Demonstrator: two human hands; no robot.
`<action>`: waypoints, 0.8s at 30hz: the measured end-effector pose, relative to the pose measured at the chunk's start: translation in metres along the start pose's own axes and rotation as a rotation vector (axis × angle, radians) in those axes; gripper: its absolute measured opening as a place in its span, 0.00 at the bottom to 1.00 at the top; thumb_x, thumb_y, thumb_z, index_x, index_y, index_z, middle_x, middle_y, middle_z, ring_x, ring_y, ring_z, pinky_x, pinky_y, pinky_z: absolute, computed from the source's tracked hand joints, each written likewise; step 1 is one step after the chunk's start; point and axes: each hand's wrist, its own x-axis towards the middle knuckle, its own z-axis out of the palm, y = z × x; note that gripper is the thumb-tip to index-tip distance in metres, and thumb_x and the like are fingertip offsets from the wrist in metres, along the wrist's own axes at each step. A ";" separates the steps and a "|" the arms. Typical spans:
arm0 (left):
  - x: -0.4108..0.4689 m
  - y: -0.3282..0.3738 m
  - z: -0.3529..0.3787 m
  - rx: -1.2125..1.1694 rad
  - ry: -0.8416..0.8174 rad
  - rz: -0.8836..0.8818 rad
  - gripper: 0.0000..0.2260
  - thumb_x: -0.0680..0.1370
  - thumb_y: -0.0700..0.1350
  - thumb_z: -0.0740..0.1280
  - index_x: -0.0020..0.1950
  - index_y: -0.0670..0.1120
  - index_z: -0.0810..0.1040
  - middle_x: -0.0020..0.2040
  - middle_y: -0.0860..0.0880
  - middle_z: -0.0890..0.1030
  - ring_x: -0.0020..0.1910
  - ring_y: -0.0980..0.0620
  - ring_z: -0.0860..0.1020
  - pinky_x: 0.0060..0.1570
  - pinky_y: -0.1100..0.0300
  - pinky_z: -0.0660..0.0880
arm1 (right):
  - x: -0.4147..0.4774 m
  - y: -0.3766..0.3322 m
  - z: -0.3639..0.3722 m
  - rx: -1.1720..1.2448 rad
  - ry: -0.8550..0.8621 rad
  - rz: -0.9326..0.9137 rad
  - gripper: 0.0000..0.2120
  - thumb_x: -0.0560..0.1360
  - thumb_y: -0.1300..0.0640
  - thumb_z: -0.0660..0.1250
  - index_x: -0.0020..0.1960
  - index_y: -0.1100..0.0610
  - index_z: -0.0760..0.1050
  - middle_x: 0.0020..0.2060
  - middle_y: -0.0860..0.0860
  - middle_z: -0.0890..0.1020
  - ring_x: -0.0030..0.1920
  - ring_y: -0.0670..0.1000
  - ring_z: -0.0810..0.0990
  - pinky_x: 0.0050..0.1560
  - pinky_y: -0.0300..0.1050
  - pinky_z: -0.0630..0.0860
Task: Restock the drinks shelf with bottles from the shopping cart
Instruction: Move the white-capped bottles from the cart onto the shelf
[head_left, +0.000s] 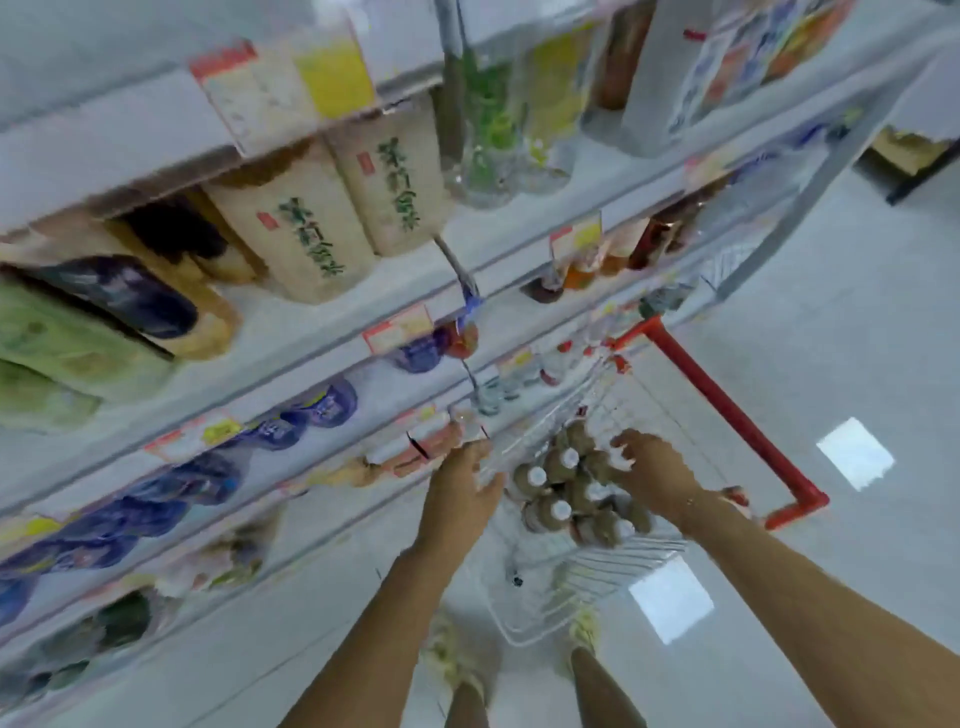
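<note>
Several brown bottles with white caps (563, 493) lie in a wire shopping cart (587, 577) with a red handle (727, 410). My right hand (652, 480) reaches into the cart from the right, its fingers spread just above the bottles and holding nothing I can make out. My left hand (462, 491) is at the cart's left rim with its fingers stretched forward, next to the shelf edge. The drinks shelves (311, 332) run along the left, stocked with beige-labelled bottles (317, 239) and blue-capped bottles (291, 421). The picture is blurred by motion.
Price tags (397, 332) hang on the shelf fronts. Green and clear bottles (488, 130) stand higher up. The pale floor (831, 322) lies to the right of the cart. My feet in light shoes (452, 660) stand below the cart.
</note>
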 end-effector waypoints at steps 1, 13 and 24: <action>0.007 -0.009 0.023 0.035 -0.064 -0.048 0.17 0.75 0.43 0.68 0.64 0.43 0.73 0.60 0.44 0.77 0.59 0.47 0.76 0.56 0.56 0.74 | 0.008 0.023 0.017 -0.010 -0.042 0.051 0.21 0.73 0.52 0.67 0.63 0.57 0.70 0.57 0.58 0.79 0.57 0.58 0.78 0.56 0.47 0.73; 0.097 -0.113 0.164 0.284 -0.099 0.020 0.24 0.74 0.37 0.68 0.69 0.47 0.69 0.67 0.47 0.73 0.66 0.46 0.71 0.65 0.54 0.70 | 0.098 0.084 0.171 0.113 -0.170 -0.113 0.21 0.70 0.51 0.70 0.61 0.53 0.73 0.51 0.54 0.81 0.53 0.56 0.78 0.50 0.41 0.70; 0.114 -0.115 0.184 0.435 -0.057 0.002 0.12 0.72 0.37 0.66 0.54 0.45 0.80 0.52 0.43 0.79 0.51 0.44 0.78 0.49 0.59 0.72 | 0.101 0.080 0.186 0.027 -0.034 -0.146 0.19 0.69 0.53 0.68 0.59 0.53 0.70 0.47 0.56 0.82 0.48 0.59 0.81 0.44 0.47 0.75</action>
